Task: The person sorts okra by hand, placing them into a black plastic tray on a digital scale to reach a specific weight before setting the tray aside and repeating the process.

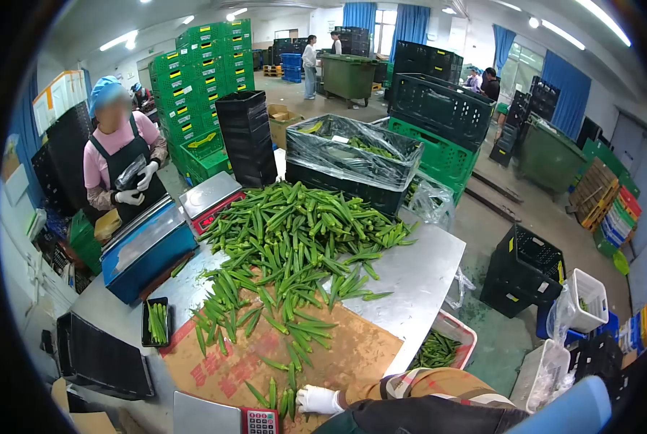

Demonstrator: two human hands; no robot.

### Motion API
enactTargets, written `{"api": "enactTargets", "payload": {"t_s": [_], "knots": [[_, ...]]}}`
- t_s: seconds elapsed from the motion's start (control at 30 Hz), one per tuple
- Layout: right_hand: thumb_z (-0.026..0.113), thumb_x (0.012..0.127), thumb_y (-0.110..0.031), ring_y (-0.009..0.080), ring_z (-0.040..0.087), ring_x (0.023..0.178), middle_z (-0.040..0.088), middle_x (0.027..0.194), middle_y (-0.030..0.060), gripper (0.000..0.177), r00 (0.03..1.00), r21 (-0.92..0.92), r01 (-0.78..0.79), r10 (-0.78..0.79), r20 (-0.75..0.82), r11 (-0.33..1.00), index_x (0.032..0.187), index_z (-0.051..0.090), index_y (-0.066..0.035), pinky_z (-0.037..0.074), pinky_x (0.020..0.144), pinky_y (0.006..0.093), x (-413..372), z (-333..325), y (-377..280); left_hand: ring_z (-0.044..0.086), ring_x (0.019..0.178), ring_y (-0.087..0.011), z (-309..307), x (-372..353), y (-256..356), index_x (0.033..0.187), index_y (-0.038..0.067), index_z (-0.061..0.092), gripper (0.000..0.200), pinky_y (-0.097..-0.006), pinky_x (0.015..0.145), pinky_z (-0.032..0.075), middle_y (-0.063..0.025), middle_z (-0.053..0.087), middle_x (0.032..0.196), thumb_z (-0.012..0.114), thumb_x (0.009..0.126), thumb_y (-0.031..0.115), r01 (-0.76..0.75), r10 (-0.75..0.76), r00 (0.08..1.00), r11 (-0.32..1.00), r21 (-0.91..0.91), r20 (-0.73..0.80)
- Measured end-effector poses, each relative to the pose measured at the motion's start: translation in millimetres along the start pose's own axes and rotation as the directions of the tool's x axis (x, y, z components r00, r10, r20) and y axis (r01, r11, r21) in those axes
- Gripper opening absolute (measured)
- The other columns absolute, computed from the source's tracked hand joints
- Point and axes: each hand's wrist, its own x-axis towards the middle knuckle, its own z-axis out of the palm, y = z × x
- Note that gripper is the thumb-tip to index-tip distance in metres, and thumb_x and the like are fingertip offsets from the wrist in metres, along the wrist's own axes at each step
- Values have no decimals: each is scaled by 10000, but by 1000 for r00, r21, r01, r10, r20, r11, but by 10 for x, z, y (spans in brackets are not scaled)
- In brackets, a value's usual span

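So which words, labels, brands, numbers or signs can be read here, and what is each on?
No word, brand or number is legible.
Keypad by the near edge: key marks too small.
Cardboard under the okra: red print too blurred.
Stacked green crates: yellow and white labels too small.
Lower green crate: yellow arrow sign, no readable wording.
Wall sheets: too small.

Okra heap [294,231] on the table [425,253]; tray [156,322] left; lined crate [352,155] behind.

Right hand [319,400]: white glove, fingers pointing left. Forearm [403,385] runs roughly level behind it, patterned sleeve down to the wrist.
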Motion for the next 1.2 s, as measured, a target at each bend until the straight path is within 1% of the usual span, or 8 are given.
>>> {"api": "enactTargets", "payload": {"t_s": [0.13,0.33,0.87,0.97,1.0,1.1,1.17,1.2], "knots": [[576,895,-191,289,576,960,598,954,68,123,996,-75,-84,85,9,994,927,683,-140,450,784,416,-32,-70,26,665,966,-302,390,211,293,1199,-8,675,326,-361,886,523,-182,704,1062,613,1002,244,19,-22,971,1000,-13,-240],[620,819,-179,296,567,903,583,892,75,59,961,121,-158,181,-211,980,805,648,-129,448,736,409,-208,17,67,669,984,-315,487,164,372,1196,-23,679,337,-368,906,518,-197,707,1073,640,984,236,-35,31,956,999,-8,-293],[702,707,-92,305,569,947,595,913,56,165,952,261,-144,206,-227,954,862,663,-135,466,761,427,-285,10,153,677,1035,-349,370,-225,284,1190,-61,689,377,-386,957,504,-235,717,1104,712,935,216,52,-19,905,997,65,-424],[704,703,-92,305,569,964,601,923,57,186,954,281,-136,202,-223,950,882,680,-137,468,781,428,-280,14,164,679,1044,-356,289,-381,37,1188,-69,691,386,-390,967,501,-242,719,1109,725,926,212,-107,214,858,964,244,-467],[703,702,-92,309,569,965,605,932,59,194,956,286,-134,200,-217,949,889,691,-140,470,790,436,-276,8,172,678,1047,-360,270,-180,-240,1187,-74,689,387,-390,971,500,-246,717,1114,725,926,210,-367,612,658,770,522,-439],[706,698,-99,314,573,967,610,927,62,202,957,326,-148,219,-192,934,896,702,-139,478,795,439,-260,36,207,671,1065,-365,287,1,-97,1189,-77,687,380,-389,1000,489,-247,714,1130,728,925,194,-424,716,568,676,602,-404],[733,716,-138,305,585,995,644,973,58,237,950,349,-172,249,-190,921,951,709,-154,485,833,436,-273,20,255,671,1067,-364,380,-17,516,1195,-74,686,379,-389,1004,488,-245,714,1135,725,926,191,-116,176,859,982,151,-481],[746,725,-158,300,591,1010,660,995,57,256,953,373,-170,248,-172,912,979,713,-162,488,853,434,-291,33,218,671,1068,-364,392,-159,677,1198,-73,686,379,-390,1007,487,-244,714,1138,724,927,189,131,-152,900,988,-80,-408]]}}
